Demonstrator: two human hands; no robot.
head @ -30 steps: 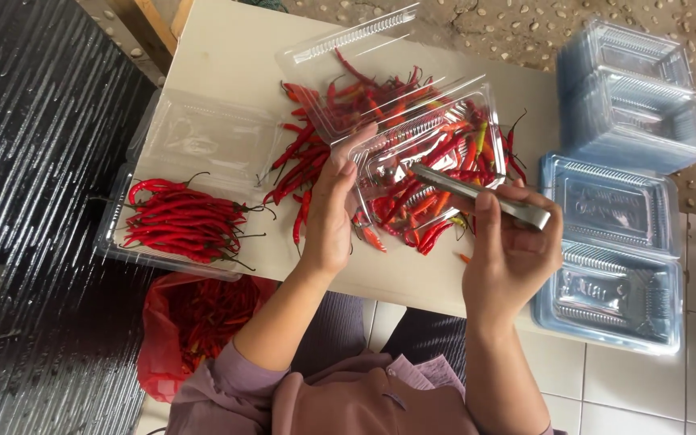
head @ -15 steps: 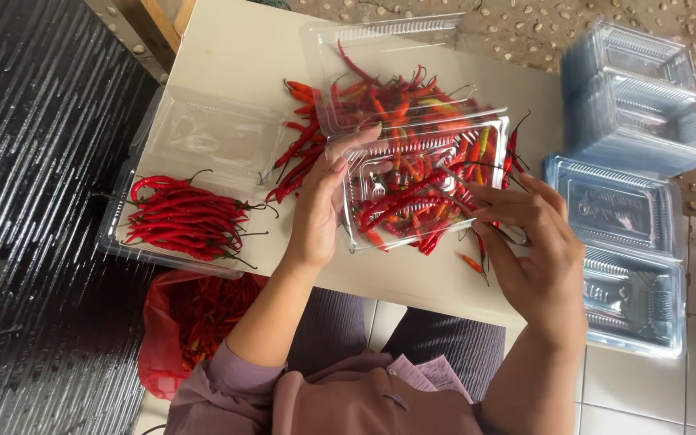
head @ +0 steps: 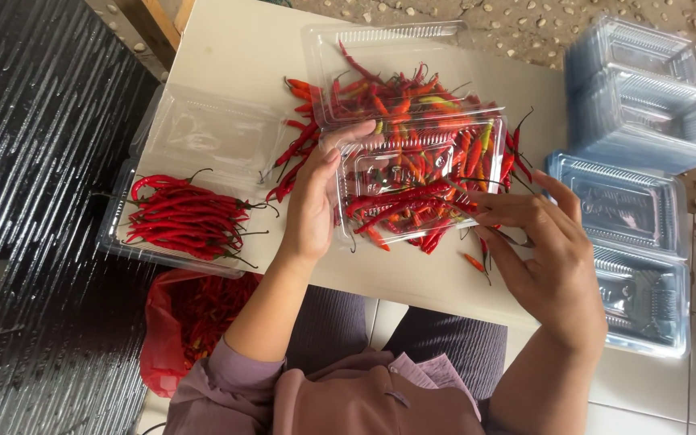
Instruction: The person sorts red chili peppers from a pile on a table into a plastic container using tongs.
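A clear plastic clamshell box (head: 380, 161) lies open on the pale table (head: 227, 64), on top of a loose heap of red chillies (head: 412, 97). My left hand (head: 316, 201) grips the box by its left edge. My right hand (head: 537, 242) is at the box's right side, its fingertips pinching a few long red chillies (head: 400, 201) that lie across the tray. More chillies show through the box's clear lid behind.
At the table's left edge sits another open clamshell box (head: 195, 129) filled with red chillies (head: 183, 217). Stacks of empty clear boxes (head: 638, 89) stand at the right, with more (head: 630, 242) nearer me. A red bag of chillies (head: 195, 314) lies below the table.
The box has been laid flat and open on the heap. The long metal tool seen in my right hand a second ago is gone; that hand now pinches chillies in the tray.
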